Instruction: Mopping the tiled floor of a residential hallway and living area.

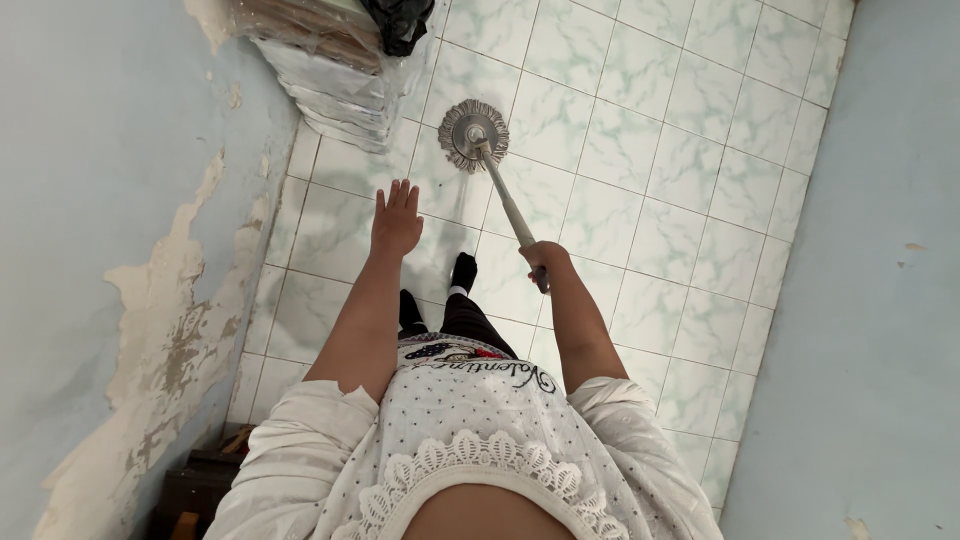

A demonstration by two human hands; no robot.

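Note:
My right hand (pixel 544 258) grips the grey handle (pixel 508 205) of a round spin mop. The mop head (pixel 473 135), a metal disc ringed with grey strands, rests flat on the pale green tiled floor (pixel 650 170) ahead of me. My left hand (pixel 396 222) is stretched forward with fingers apart, holding nothing, above the tiles left of the handle. My feet in black socks (pixel 463 271) stand on the floor below the hands.
A blue wall with peeling paint (pixel 120 250) runs along the left; another blue wall (pixel 880 280) closes the right. A stack wrapped in clear plastic (pixel 335 75) with a black bag (pixel 398 22) on top sits in the far left corner. Dark wooden furniture (pixel 200 490) is low left.

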